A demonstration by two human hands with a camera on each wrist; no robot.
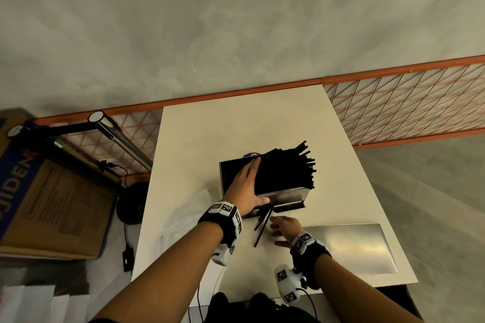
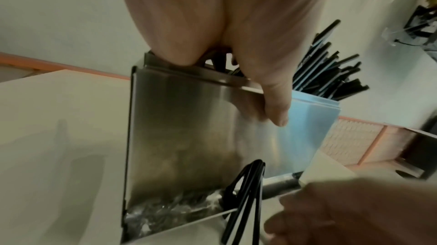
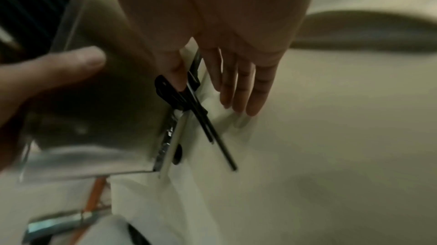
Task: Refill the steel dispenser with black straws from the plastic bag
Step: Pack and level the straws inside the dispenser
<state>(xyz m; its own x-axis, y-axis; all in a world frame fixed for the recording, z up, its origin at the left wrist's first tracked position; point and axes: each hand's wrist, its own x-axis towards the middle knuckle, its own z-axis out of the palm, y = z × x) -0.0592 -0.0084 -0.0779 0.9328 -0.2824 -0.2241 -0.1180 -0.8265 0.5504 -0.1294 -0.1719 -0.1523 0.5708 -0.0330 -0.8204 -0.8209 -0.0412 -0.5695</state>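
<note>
Fingers (image 3: 238,88) of your right hand (image 1: 284,228) spread, holding nothing, just right of loose straws (image 1: 262,225) leaning from dispenser (image 1: 286,198) tray, long axis toward you. Left hand (image 1: 245,189) flat on dispenser top, thumb down front; nearer hand: right.

- A bare, workshop-like or storage-like space, going by the rough grey concrete floor (image 1: 236,21) stretching all around the white table (image 1: 210,134).
- Behind the table runs an orange wire-mesh panel (image 1: 409,102), low and industrial in look.
- Left of the table sits a large printed cardboard box (image 1: 49,196).
- Between box and table stands a black stand with metal tubes (image 1: 112,134), cables trailing to the floor.
</note>
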